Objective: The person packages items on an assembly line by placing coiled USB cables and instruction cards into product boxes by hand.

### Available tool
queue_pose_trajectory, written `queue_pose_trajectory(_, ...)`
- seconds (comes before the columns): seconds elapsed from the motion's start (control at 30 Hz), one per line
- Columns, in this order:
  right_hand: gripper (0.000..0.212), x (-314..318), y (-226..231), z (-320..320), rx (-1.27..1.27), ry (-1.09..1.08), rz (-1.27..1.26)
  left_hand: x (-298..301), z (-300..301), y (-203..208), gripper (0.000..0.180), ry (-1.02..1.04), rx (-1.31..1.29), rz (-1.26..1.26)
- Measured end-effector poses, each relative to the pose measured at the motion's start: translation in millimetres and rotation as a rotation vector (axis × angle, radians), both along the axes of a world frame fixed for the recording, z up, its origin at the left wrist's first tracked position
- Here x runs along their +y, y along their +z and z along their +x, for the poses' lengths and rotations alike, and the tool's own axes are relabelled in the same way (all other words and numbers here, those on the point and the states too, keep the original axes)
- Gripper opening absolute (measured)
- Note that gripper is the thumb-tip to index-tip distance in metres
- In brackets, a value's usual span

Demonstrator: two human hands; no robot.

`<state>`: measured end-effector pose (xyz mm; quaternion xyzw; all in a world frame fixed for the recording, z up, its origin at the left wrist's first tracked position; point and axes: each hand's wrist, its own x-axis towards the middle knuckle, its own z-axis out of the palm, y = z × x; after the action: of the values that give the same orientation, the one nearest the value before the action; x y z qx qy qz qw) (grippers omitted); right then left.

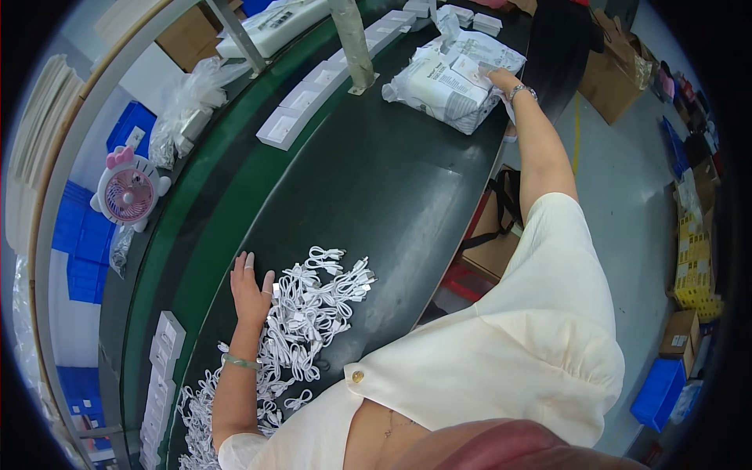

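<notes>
My left hand (251, 296) lies at the edge of the dark work surface, its fingers spread and a ring on one of them. It rests beside a heap of coiled white charging cables (301, 317), and no cable shows in its grasp. My right arm stretches far forward. At its end my right hand (504, 81) grips the right side of a white plastic package (446, 88) with dark print. Part of that hand's fingers is hidden against the plastic.
White box trays (301, 99) stand in a row along the green conveyor (227, 168), with more trays (162, 376) near left. A pink-and-white fan (129, 194) and blue bins (82, 235) are on the left. Cardboard boxes (611, 82) and a yellow crate (695, 262) stand on the right-hand floor.
</notes>
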<state>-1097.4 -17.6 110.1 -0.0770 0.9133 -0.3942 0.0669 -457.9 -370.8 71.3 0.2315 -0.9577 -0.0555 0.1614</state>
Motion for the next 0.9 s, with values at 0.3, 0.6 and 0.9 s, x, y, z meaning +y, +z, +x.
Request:
queue_pose_trajectory(0.3, 0.059, -1.1, 37.6, 24.5, -0.074, 0.079, -0.046, 3.5, -5.6, 4.8, 0.054, 0.026, 0.006, 0.069)
queue_pose_trajectory(0.6, 0.044, 3.4, 69.1, 63.7, 0.465, 0.115, 0.045, 6.7, -6.4, 7.4, 0.054, 0.021, 0.013, 0.062)
queue_pose_trajectory(0.9, 0.035, -96.1, 101.4, 240.4, -0.096, 0.361, -0.855, 18.7, -89.6, 58.1, 0.035, -0.135, 0.614, 0.875)
